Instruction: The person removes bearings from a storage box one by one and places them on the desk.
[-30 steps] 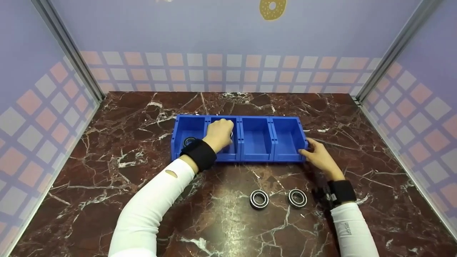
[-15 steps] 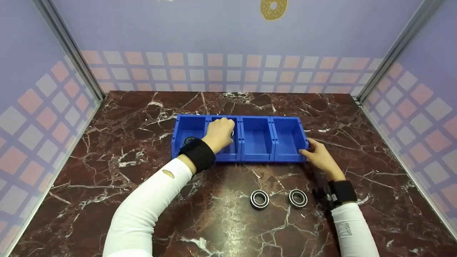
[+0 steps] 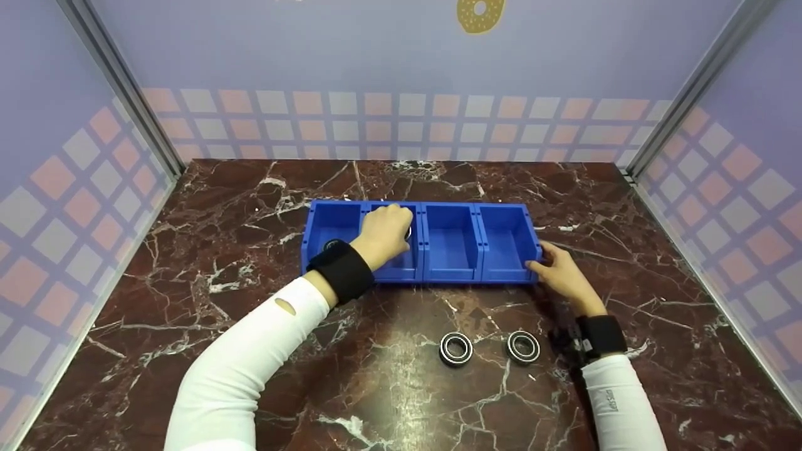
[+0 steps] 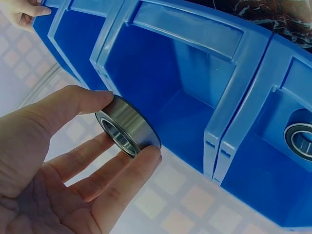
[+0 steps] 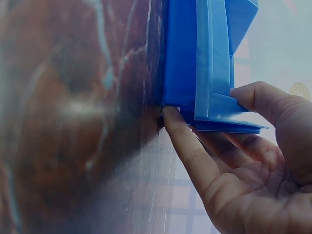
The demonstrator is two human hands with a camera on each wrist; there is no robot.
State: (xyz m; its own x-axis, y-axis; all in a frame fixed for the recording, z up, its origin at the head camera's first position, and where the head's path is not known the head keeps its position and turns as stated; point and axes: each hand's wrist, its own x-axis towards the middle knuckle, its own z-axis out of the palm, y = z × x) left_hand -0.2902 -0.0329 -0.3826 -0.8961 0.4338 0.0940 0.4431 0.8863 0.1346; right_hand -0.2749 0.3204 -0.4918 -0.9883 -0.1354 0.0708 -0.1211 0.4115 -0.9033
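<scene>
Pinching a bearing (image 4: 127, 122) between thumb and fingertips, my left hand (image 3: 385, 232) hangs over the second compartment (image 3: 401, 266) from the left of the blue bin row (image 3: 451, 275). The relation that matters most is bearing to compartment: the ring is toward the compartment's right side, near the divider, with my knuckles uppermost and most of it hidden beneath them in the head view. The left wrist view shows it tilted, its hole facing partly sideways; whether it touches the plastic I cannot tell. The row's long axis runs left to right, and my left forearm reaches in from the near left.

My right hand (image 3: 562, 274) grips the row's right end near its near corner, thumb and fingers on either side of the end wall, well apart from the pinched bearing.

Another bearing (image 4: 291, 141) lies in the leftmost compartment (image 3: 335, 219), partly covered by my wristband (image 3: 341, 272) from above. Nearer me on the table (image 3: 344, 376) lie a left-hand loose bearing (image 3: 456, 361) and a right-hand loose bearing (image 3: 523, 359), the latter closer to my right hand.
</scene>
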